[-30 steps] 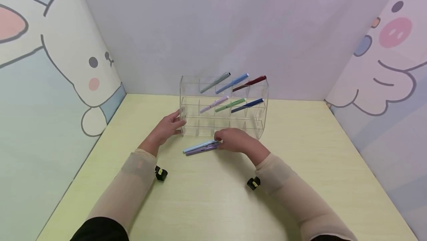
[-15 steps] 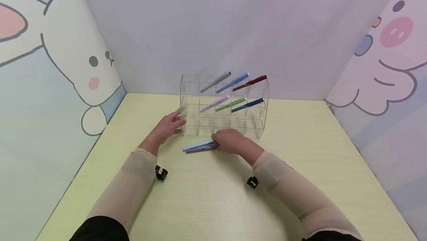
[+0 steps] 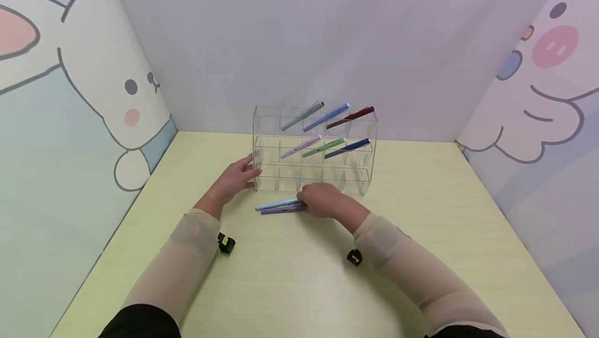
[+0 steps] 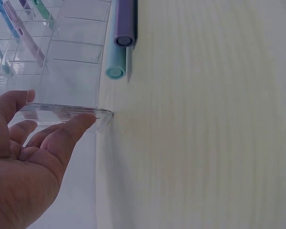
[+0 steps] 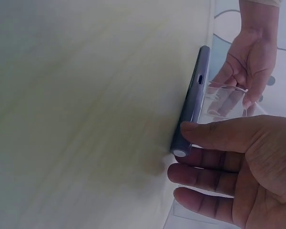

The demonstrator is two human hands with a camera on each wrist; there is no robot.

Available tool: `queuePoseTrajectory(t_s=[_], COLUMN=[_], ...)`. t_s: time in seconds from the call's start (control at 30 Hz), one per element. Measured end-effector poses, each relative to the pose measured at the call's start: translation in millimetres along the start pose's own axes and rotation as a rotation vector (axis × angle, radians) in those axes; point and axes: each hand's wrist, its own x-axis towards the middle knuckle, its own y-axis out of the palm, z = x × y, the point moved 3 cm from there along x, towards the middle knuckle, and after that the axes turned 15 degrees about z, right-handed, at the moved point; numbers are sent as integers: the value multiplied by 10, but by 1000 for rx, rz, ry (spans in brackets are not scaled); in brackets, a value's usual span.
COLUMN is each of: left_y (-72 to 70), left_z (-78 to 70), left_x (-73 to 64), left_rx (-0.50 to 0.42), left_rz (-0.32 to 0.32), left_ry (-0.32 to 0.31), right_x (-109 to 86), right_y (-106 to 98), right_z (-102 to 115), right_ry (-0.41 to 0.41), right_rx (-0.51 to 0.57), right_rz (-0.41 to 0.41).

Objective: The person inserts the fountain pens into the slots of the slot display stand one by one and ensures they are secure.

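A clear acrylic pen holder (image 3: 311,171) with tiered compartments stands at the back of the table. My left hand (image 3: 234,178) holds its left side panel; in the left wrist view the fingers (image 4: 69,133) lie along that panel's edge. In front of the holder, a purple pen (image 3: 282,209) and a light blue pen (image 3: 276,204) lie side by side. My right hand (image 3: 325,200) covers their right ends. Seen from the right wrist, thumb and forefinger pinch the end of the purple pen (image 5: 193,105), while the other fingers extend beside it.
Several pens lean in the holder: grey-green, blue (image 3: 326,117) and dark red in the top tier, lilac, green (image 3: 324,147) and navy in the middle tier. A wall stands behind the holder, with cartoon-printed panels (image 3: 93,135) on both sides.
My right hand has shifted slightly left along the pens, and the purple pen has turned to lie flatter across the view. My left hand stays at the holder's side.
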Motion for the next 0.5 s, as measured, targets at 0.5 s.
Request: queuePoseTrajectory(t_s=[0.5], left_y=[-2], left_z=[7], left_x=[14], left_rx=[-6], left_rz=[-2], left_ry=[-3], right_x=[-207], right_y=[-140], right_z=[-233], right_ry=[-103], right_rx=[511], right_rz=[-89])
